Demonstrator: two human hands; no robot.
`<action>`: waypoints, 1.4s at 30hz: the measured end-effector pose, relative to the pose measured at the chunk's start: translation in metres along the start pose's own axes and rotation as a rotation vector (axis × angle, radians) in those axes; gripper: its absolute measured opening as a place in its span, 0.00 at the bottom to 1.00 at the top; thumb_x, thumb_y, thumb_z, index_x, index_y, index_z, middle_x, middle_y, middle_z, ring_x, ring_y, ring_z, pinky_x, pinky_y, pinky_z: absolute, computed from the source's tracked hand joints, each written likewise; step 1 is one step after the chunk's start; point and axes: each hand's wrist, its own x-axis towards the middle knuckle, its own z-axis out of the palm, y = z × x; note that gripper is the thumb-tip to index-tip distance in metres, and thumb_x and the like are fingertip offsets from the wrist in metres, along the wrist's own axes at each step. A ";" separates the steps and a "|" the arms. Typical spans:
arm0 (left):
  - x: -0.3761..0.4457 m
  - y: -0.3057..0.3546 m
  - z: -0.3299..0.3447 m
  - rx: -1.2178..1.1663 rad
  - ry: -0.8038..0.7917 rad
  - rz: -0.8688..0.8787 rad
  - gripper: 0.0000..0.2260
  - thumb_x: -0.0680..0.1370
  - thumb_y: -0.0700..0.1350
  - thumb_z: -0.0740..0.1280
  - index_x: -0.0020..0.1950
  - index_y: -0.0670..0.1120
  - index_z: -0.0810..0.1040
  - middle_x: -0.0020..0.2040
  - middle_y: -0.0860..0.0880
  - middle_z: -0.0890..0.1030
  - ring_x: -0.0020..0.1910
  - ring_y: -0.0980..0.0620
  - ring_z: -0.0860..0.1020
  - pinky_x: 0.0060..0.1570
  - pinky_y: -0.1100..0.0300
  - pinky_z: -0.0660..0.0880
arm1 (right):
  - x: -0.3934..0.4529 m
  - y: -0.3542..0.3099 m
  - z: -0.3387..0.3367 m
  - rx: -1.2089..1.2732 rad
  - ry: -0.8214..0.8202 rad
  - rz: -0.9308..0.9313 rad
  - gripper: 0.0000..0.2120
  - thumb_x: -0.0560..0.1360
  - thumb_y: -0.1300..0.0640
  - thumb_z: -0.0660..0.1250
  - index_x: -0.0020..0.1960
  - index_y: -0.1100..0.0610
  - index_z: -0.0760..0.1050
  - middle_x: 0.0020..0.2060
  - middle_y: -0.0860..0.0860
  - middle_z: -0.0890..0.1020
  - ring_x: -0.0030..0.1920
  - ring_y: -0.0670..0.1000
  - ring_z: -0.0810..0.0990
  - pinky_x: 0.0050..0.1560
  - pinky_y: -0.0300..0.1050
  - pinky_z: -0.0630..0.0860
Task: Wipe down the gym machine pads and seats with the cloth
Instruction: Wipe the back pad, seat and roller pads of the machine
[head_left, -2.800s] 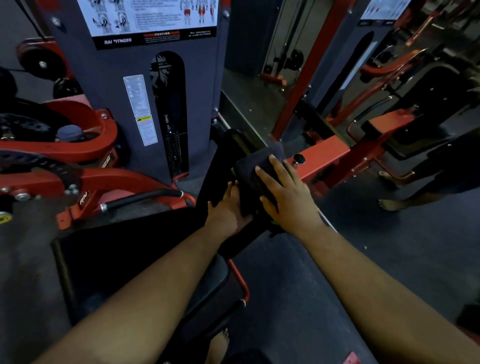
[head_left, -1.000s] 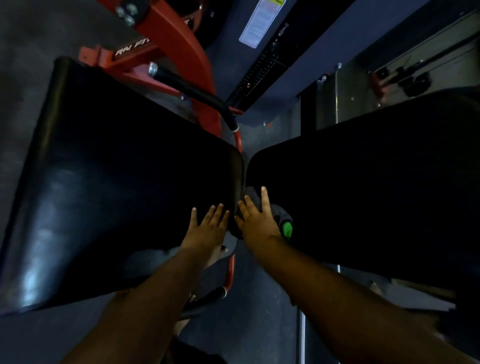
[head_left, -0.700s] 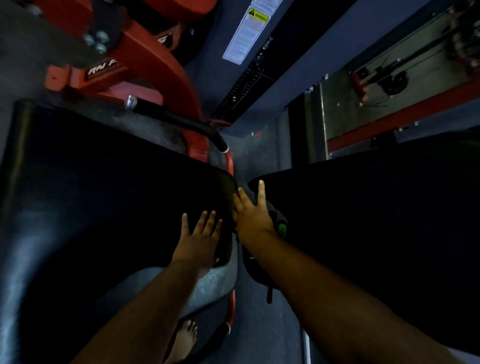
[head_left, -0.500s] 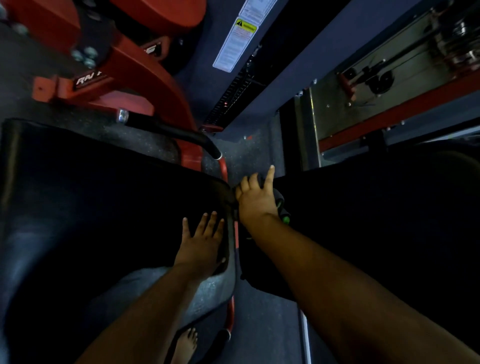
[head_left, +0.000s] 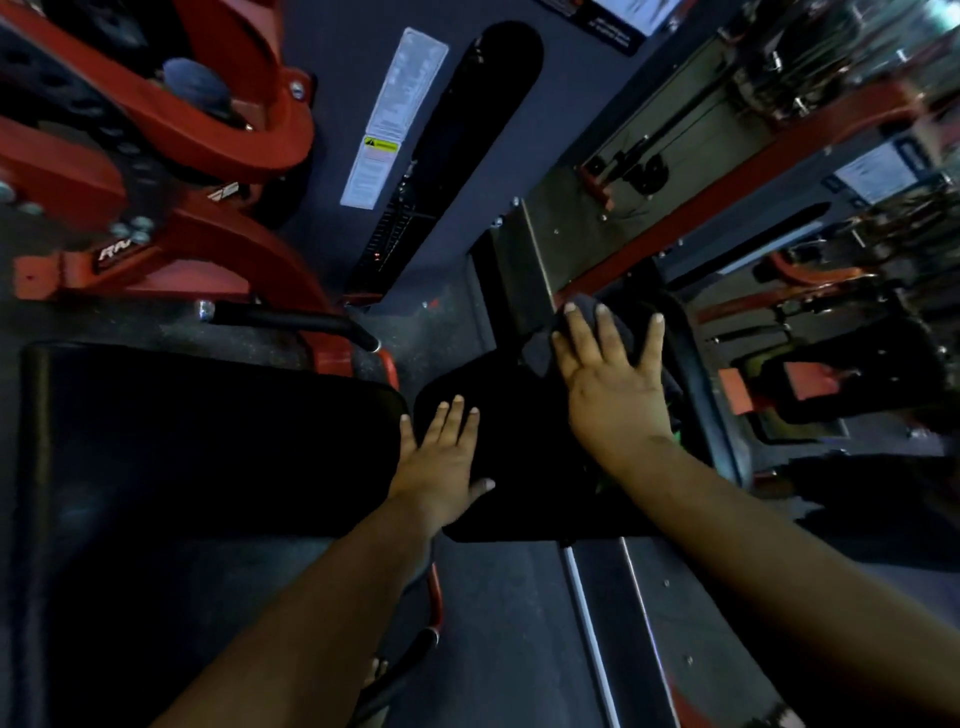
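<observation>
Right hand (head_left: 613, 384) presses cloth (head_left: 540, 353) on black pad (head_left: 514, 447)

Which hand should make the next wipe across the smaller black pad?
Right hand: it already presses the dark cloth onto the smaller black vinyl pad. Left hand lies flat and empty.

Two black pads sit side by side, a large seat pad (head_left: 208, 441) and a smaller pad (head_left: 519, 447). One dark cloth (head_left: 613, 332), two bare hands, one black grip handle (head_left: 291, 319).
</observation>
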 end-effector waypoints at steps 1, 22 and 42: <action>-0.003 0.007 -0.002 -0.006 -0.002 0.008 0.43 0.80 0.65 0.62 0.84 0.48 0.41 0.84 0.47 0.38 0.83 0.48 0.39 0.76 0.32 0.40 | -0.018 -0.001 0.002 -0.005 0.004 -0.030 0.31 0.82 0.53 0.50 0.83 0.56 0.47 0.83 0.57 0.41 0.82 0.65 0.42 0.71 0.79 0.35; -0.047 0.055 -0.023 -0.016 -0.094 0.047 0.44 0.80 0.66 0.60 0.83 0.48 0.38 0.83 0.48 0.35 0.82 0.48 0.38 0.77 0.32 0.40 | -0.101 0.034 0.015 0.022 -0.052 -0.151 0.37 0.78 0.45 0.66 0.82 0.54 0.58 0.83 0.55 0.52 0.83 0.60 0.45 0.72 0.80 0.37; -0.085 0.168 -0.041 -0.101 0.035 -0.051 0.43 0.78 0.66 0.64 0.84 0.53 0.45 0.84 0.49 0.44 0.83 0.47 0.50 0.79 0.36 0.49 | -0.171 0.054 0.063 0.626 0.285 0.000 0.27 0.77 0.56 0.69 0.75 0.52 0.72 0.82 0.55 0.58 0.81 0.66 0.48 0.77 0.67 0.59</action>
